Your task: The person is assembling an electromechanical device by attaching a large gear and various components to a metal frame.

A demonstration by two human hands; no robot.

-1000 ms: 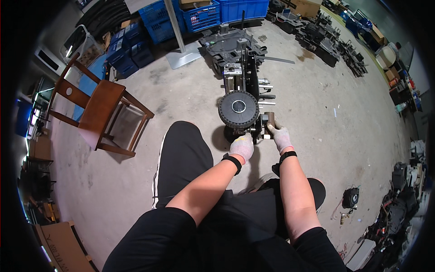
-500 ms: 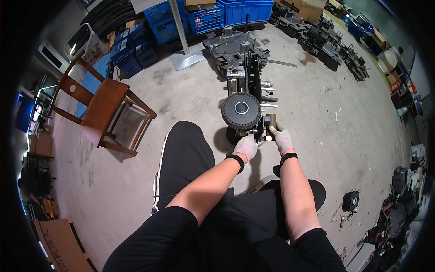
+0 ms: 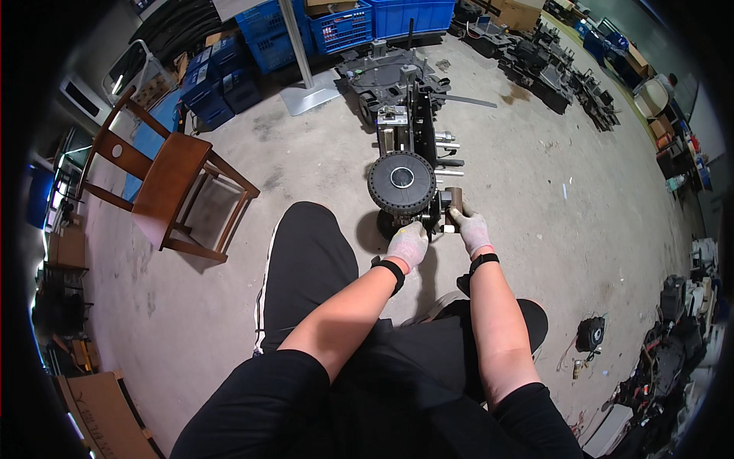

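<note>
A dark machine chassis (image 3: 394, 138) stands on the floor ahead of me, a round black toothed-edge wheel (image 3: 402, 182) on top of its near end. My left hand (image 3: 409, 243), in a pale glove, is closed at the mechanism just below the wheel; what its fingers grip is hidden. At the right of that end, my right hand (image 3: 472, 229), also gloved, has its fingers round a brownish metal cylinder (image 3: 454, 199). A small white piece (image 3: 449, 229) shows between the hands. Several metal rods (image 3: 451, 162) stick out from the chassis's right side.
A wooden chair (image 3: 172, 180) stands at the left. Behind the chassis are a pole on a metal base (image 3: 312, 93), blue crates (image 3: 344, 32) and dark blue boxes (image 3: 210, 90). More chassis parts (image 3: 547, 65) lie far right; a small black unit (image 3: 590, 334) with wires lies near right.
The whole view has shifted slightly, so things sit a little further left and up. Both hands stay at the near end of the chassis, in nearly the same pose.
</note>
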